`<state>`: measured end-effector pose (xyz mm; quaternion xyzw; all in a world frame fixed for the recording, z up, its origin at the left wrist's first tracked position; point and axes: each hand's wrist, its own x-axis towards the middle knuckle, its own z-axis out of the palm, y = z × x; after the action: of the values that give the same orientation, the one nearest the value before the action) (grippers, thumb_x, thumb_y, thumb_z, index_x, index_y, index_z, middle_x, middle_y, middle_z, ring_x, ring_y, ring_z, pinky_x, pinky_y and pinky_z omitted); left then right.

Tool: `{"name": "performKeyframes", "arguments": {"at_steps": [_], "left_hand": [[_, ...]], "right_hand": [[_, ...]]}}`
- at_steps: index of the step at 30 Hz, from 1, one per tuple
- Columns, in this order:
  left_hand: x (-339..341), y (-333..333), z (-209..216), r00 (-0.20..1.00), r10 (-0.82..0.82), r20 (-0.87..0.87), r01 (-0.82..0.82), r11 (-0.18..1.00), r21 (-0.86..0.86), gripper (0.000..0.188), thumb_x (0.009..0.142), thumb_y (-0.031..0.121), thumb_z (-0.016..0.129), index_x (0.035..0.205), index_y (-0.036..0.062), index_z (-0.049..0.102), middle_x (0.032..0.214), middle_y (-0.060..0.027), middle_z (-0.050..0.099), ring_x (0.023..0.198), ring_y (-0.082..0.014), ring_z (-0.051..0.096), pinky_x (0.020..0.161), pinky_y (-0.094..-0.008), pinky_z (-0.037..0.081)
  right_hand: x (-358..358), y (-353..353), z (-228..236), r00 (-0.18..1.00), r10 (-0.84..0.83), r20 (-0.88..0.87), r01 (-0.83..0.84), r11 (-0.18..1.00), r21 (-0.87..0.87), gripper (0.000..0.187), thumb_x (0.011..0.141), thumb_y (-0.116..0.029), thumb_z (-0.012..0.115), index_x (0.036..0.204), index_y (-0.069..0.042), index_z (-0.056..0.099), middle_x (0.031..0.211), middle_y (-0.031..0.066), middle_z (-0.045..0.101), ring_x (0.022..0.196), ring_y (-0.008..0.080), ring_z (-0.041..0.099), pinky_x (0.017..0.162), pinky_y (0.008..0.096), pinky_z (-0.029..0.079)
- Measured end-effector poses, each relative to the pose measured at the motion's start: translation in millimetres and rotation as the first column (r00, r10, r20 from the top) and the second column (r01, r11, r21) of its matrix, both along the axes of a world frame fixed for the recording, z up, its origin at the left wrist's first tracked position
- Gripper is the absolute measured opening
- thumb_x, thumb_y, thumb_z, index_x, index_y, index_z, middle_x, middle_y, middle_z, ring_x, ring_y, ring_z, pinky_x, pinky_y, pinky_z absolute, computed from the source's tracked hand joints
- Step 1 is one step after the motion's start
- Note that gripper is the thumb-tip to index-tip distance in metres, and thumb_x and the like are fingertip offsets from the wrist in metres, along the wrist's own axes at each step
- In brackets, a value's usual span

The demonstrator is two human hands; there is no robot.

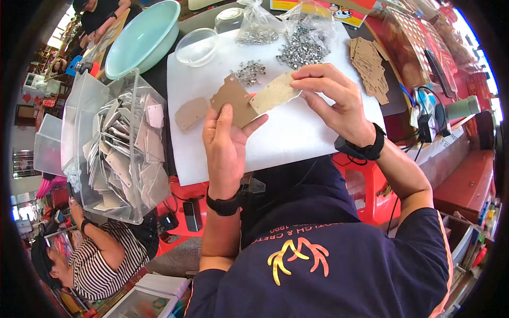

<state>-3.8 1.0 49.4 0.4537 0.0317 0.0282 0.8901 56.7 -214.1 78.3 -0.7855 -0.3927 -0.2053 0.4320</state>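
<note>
My left hand (225,151) is closed on a flat brown board piece (231,98) with cut corners and small holes, its thumb lying over the lower edge. Between the fingertips and thumb of my right hand (339,100) is a paler, beige board piece (278,93). The two pieces meet or overlap at the beige one's left end. Both are raised above a white foam sheet (297,140). Another brown board piece (191,113) lies on the sheet left of my left hand. Just beyond the held pieces is a loose pile of small metal fittings (248,73).
Clear bags of metal fittings (305,49) and a round plastic tub (196,49) stand at the back. A pale green basin (143,40) is back left. A clear bin (137,199) full of board pieces stands left; stacked brown pieces (366,63) lie right. Another person (114,254) sits left.
</note>
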Motion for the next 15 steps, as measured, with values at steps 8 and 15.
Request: {"name": "performKeyframes", "arguments": {"at_steps": [8, 15], "left_hand": [[2, -16, 4, 0.994, -0.085, 0.072, 0.098, 0.976, -0.196, 0.039, 0.101, 0.02, 0.045, 0.136, 0.0038, 0.046, 0.135, -0.0158, 0.051, 0.124, -0.0284, 0.051, 0.102, -0.0495, 0.045], [1, -16, -2, 0.996, -0.057, 0.063, 0.066, 0.985, -0.16, 0.04, 0.103, 0.024, 0.043, 0.138, 0.0057, 0.044, 0.137, -0.0162, 0.051, 0.125, -0.0275, 0.051, 0.101, -0.0472, 0.046]], "right_hand": [[-11, -12, -12, 0.994, -0.095, 0.052, 0.092, 0.995, 0.047, 0.032, 0.076, 0.008, 0.066, 0.105, -0.007, 0.069, 0.113, 0.0106, 0.065, 0.097, 0.0248, 0.065, 0.079, 0.0324, 0.054], [-16, -19, -18, 0.994, -0.104, 0.03, 0.102, 0.992, 0.077, 0.032, 0.076, 0.008, 0.066, 0.105, -0.006, 0.069, 0.114, 0.0107, 0.064, 0.099, 0.0248, 0.064, 0.08, 0.0319, 0.053]]}}
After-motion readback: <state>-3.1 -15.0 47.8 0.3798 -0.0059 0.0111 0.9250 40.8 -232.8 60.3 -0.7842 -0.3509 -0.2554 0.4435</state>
